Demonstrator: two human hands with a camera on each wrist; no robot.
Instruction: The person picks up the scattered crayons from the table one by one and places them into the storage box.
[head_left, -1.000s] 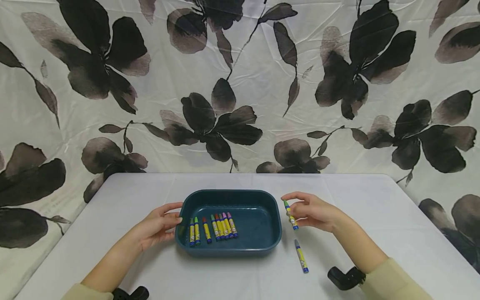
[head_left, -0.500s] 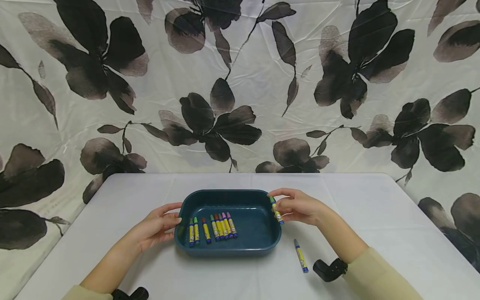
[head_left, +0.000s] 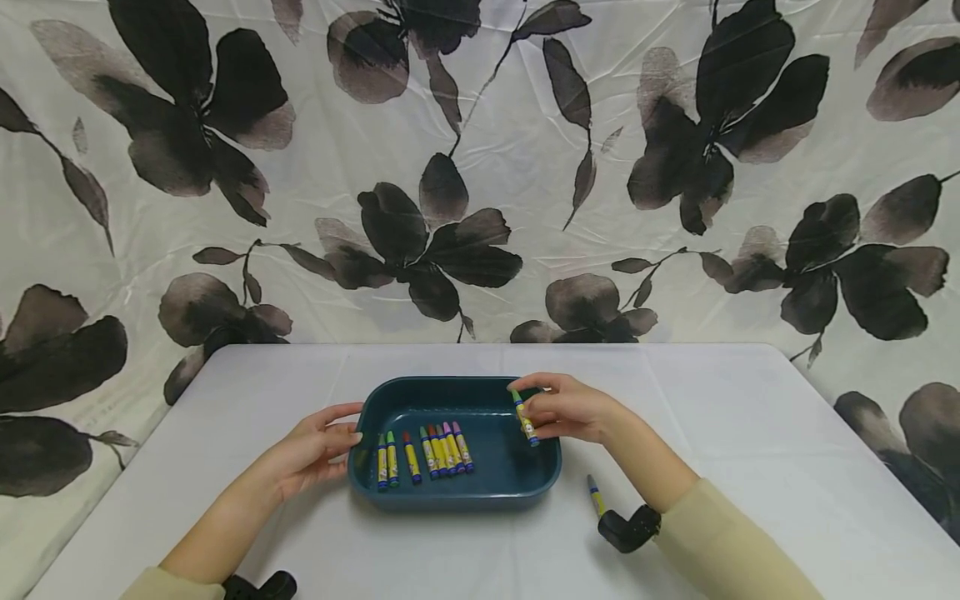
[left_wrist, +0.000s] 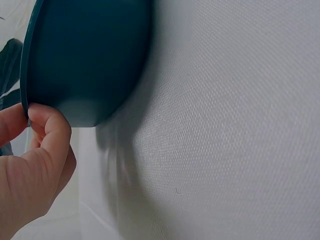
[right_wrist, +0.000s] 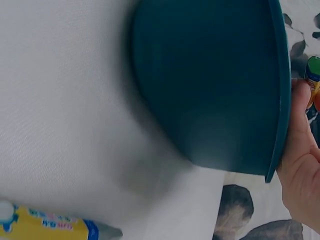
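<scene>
A dark teal plastic tray (head_left: 480,502) stands on the table; in the left wrist view its side wall (left_wrist: 90,55) fills the upper left. My left hand (head_left: 315,450) pinches the tray's left rim between thumb and fingers. Inside, several crayons (head_left: 428,454) with yellow wrappers lie in a row across the left and middle. My right hand (head_left: 566,410) holds a green crayon (head_left: 526,421) by its wrapper, above the tray's right part, tip pointing away from me. In the right wrist view this crayon (right_wrist: 314,75) shows only partly, beyond the rim.
A grey-tipped crayon (head_left: 595,495) lies on the white tablecloth (head_left: 720,467) right of the tray, partly hidden by the black wrist device (head_left: 628,528). Behind the table hangs a white cloth (head_left: 525,192) with dark flowers.
My right hand has carried the green crayon leftward, from beside the tray across its right rim to over the inside. My left hand has stayed on the left rim.
</scene>
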